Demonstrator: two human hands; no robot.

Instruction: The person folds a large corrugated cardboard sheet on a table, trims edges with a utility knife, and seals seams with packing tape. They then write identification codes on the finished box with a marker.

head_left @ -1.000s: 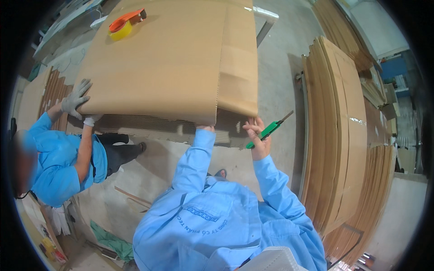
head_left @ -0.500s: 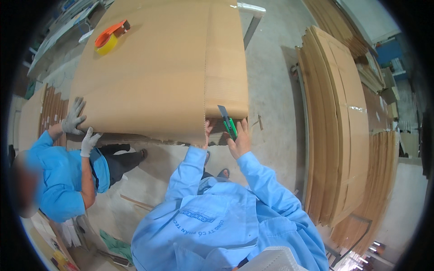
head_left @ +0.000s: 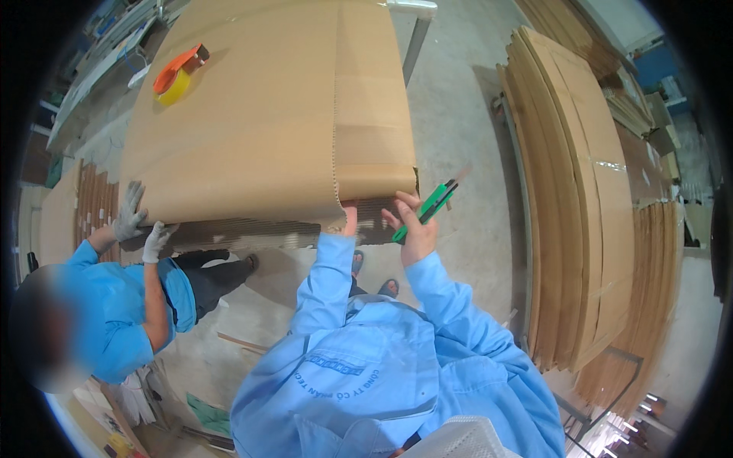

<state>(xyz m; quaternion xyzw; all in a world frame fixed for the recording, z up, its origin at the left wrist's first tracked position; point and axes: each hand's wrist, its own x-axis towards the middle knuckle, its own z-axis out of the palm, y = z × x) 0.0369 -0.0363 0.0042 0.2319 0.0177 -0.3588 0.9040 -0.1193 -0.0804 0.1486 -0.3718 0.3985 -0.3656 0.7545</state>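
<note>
A large brown cardboard sheet (head_left: 237, 130) lies before me, its near edge bent down and its right edge ragged. At its near right corner my left hand (head_left: 350, 219) grips that edge, its fingers partly hidden by the board. Beneath is another cardboard layer (head_left: 374, 179), rounded over at the front. My right hand (head_left: 417, 235) holds a green utility knife (head_left: 434, 208) across the palm, its blade pointing up and to the right, away from the board. The fingertips of that hand are near the lower layer's front right corner.
An orange tape dispenser (head_left: 180, 69) with yellow tape lies on the sheet. At the left, a co-worker in blue (head_left: 114, 313) rests gloved hands (head_left: 130, 214) on the near edge. Stacked cardboard (head_left: 565, 206) stands at the right, and a metal frame (head_left: 416, 38) shows behind.
My right hand has turned the knife from pointing up-left over the board to up-right beyond its edge. The view has shifted slightly; my left hand stays at the sheet's corner.
</note>
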